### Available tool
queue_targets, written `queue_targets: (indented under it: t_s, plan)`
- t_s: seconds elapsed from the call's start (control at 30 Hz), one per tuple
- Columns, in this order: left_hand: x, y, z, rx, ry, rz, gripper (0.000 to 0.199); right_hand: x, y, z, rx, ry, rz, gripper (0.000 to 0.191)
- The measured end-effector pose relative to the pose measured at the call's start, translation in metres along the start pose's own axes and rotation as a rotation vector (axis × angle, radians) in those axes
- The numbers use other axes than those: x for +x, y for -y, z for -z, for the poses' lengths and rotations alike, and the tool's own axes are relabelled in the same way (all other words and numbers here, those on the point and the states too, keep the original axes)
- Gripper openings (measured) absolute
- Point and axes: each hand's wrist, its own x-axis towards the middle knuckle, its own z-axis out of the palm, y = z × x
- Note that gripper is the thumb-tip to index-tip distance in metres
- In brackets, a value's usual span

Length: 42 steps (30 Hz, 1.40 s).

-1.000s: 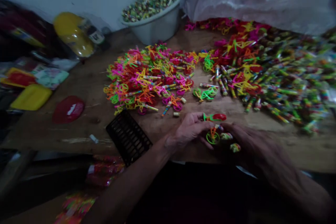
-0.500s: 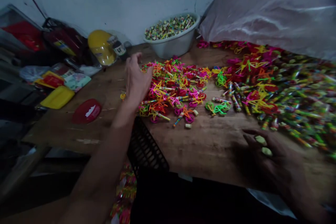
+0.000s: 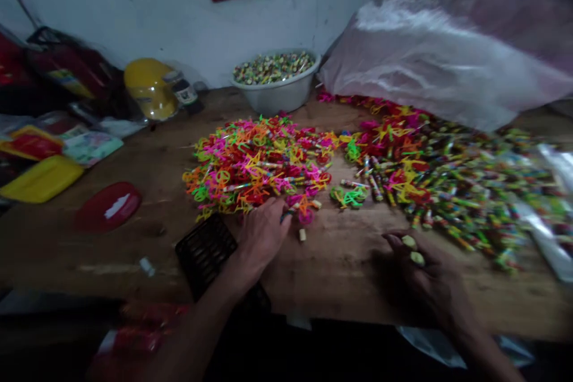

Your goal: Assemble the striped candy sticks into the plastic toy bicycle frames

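My left hand [image 3: 264,228] is at the front edge of a heap of small bright plastic bicycle-shaped toys [image 3: 253,155] with little tubes among them. Its thumb and finger close around the end of a small patterned tube [image 3: 289,212]; the other fingers are hidden. Farther right, just above the table, my right hand [image 3: 425,271] is closed in shadow on small tubes, and two pale round stopper ends [image 3: 417,259] show between its fingers. One loose pale stopper [image 3: 302,234] lies on the wood between my hands.
A black plastic basket [image 3: 208,250] lies under my left forearm. Many tubes [image 3: 474,185] spread over the right side, beside a large clear plastic bag [image 3: 430,54]. Against the wall stands a white basin [image 3: 277,95] full of tubes. A red dish [image 3: 110,206] and yellow helmet [image 3: 150,86] are left.
My left hand has come from the heap's far left side toward me, to its front edge. The right hand keeps its hold on the pale-ended tubes. The view has shifted.
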Motion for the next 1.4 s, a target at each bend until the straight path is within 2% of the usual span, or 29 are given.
queue_targets:
  t_s: [0.1, 0.2, 0.3, 0.37, 0.47, 0.53, 0.67, 0.77, 0.83, 0.93, 1.07, 1.13, 1.2, 1.23, 1.33, 1.4]
  plan:
    - [0.016, 0.016, 0.031, -0.025, -0.144, 0.033, 0.017, 0.002, 0.001, -0.001, 0.020, -0.014, 0.024, 0.018]
    - [0.051, 0.049, 0.061, 0.067, -0.385, 0.144, 0.019, 0.002, -0.003, -0.003, 0.045, -0.023, 0.029, 0.014]
    - [0.085, 0.084, 0.073, 0.109, -0.454, 0.315, 0.023, 0.001, -0.005, -0.003, 0.037, -0.016, 0.023, 0.014]
    - [0.097, 0.095, 0.071, 0.076, -0.531, 0.334, 0.032, -0.001, -0.006, -0.004, 0.020, -0.013, 0.021, 0.016]
    - [0.094, 0.081, 0.059, 0.065, -0.724, 0.178, 0.038, -0.005, -0.008, -0.006, -0.014, -0.029, 0.035, 0.019]
    - [0.085, 0.055, 0.048, 0.065, -0.743, 0.038, 0.033, -0.005, -0.009, -0.006, -0.047, -0.024, 0.069, 0.024]
    - [0.068, -0.013, 0.016, -0.065, -0.553, -0.232, 0.019, 0.011, -0.003, 0.001, -0.077, 0.115, 0.178, 0.032]
    - [0.058, -0.057, -0.011, -0.181, -0.294, -0.367, 0.017, 0.032, 0.005, 0.004, -0.134, 0.120, 0.155, 0.026]
    - [0.054, -0.078, -0.025, -0.141, -0.160, -0.384, 0.020, 0.041, 0.009, 0.002, -0.171, 0.090, 0.073, 0.023]
    - [0.056, -0.098, -0.038, -0.033, -0.048, -0.310, 0.024, 0.041, 0.010, -0.003, -0.149, 0.076, -0.035, 0.023]
    - [0.065, -0.098, -0.038, -0.045, 0.019, -0.298, 0.022, 0.025, 0.005, -0.004, -0.058, 0.041, 0.001, 0.019]
    - [0.066, -0.091, -0.033, -0.178, -0.010, -0.257, 0.021, 0.021, 0.004, -0.001, -0.007, 0.046, 0.048, 0.021]
    - [0.063, -0.082, -0.026, -0.454, 0.018, -0.149, 0.019, 0.022, 0.006, 0.001, 0.032, 0.056, 0.072, 0.023]
    - [0.059, -0.078, -0.022, -0.647, 0.082, -0.080, 0.019, 0.023, 0.008, 0.002, 0.041, 0.060, 0.079, 0.024]
    - [0.042, -0.069, -0.015, -1.227, 0.384, 0.109, 0.021, 0.027, 0.017, 0.002, 0.060, 0.088, 0.100, 0.022]
    - [0.030, -0.066, -0.013, -1.461, 0.556, 0.184, 0.024, 0.028, 0.021, 0.001, 0.099, 0.141, 0.129, 0.022]
